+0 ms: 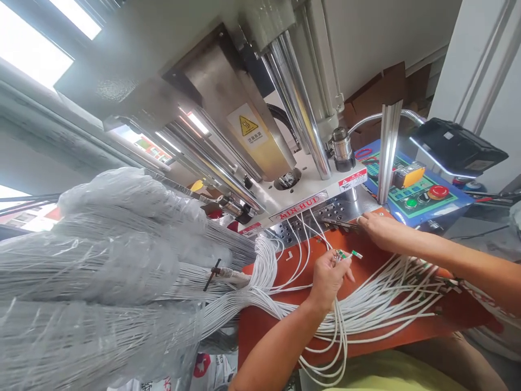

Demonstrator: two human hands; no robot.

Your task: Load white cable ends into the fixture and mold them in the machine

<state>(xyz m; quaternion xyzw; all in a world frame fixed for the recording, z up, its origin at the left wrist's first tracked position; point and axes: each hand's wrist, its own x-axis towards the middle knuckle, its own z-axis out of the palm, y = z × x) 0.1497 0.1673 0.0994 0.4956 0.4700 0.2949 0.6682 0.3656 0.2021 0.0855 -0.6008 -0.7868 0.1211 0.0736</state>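
Our left hand (329, 276) is clenched around a bunch of white cables (378, 304) with green-tipped ends just above the grip, while our right hand (376, 227) pinches one end at the perforated metal plate (325, 213); trailing loops below could snag and tug it loose.

Press (260, 125) looms behind the board (293, 320); its plate (325, 214) sits at the board's far edge. Control panel (415, 195) to the right of the plate. Bagged bundle (101, 260) lies left, cables (374, 304) spread across the board.
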